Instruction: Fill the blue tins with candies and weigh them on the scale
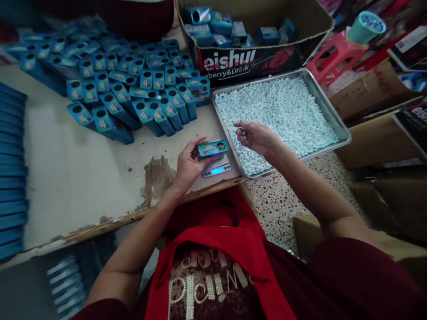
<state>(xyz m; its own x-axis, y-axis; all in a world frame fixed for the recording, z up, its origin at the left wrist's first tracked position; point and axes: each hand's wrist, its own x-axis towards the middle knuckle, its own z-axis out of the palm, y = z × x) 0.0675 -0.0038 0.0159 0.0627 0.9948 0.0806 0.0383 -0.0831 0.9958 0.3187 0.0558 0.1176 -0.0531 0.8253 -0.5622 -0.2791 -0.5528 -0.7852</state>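
Observation:
My left hand (190,166) is closed around a small blue candy box (209,149), which stands on a little digital scale (216,170) with a lit display. The round hole in the box's top faces up, at its right end. My right hand (255,137) is raised over the near left part of a metal tray (343,138). Its fingers are curled, with a small pale candy showing between them; how many it holds is hidden. Pale blue candies (283,111) cover the tray's bottom.
Many similar blue boxes (113,104) stand upright at the back left. More boxes are stacked along the left edge. A cardboard carton (230,66) with blue boxes inside sits behind the tray. Right of it, a pink stool (336,58) bears a filled cup (362,31). The tabletop's front edge (126,218) is worn.

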